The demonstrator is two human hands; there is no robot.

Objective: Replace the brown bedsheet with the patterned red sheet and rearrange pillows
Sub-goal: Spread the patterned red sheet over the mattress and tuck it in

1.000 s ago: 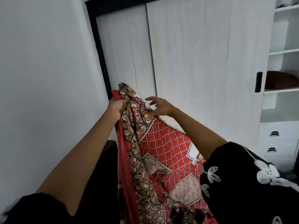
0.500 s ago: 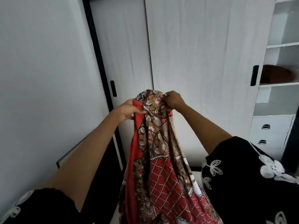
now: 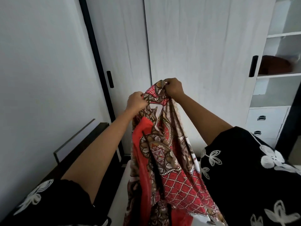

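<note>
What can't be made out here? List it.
- Bed, head view: mostly hidden by the arms and red sheet; no brown sheet or pillows visible.
- Red sheet's lower end: cut off by the bottom edge.
- Brown thing on the shelf: blurred, partly behind the wardrobe door.

A black short-sleeved fabric garment (image 3: 247, 168) is worn, embroidered with white outlined flowers and leaves; the forearms are left bare below the sleeves. No rings or bracelets can be made out on the left hand (image 3: 136, 101) or the right hand (image 3: 174, 87).
</note>
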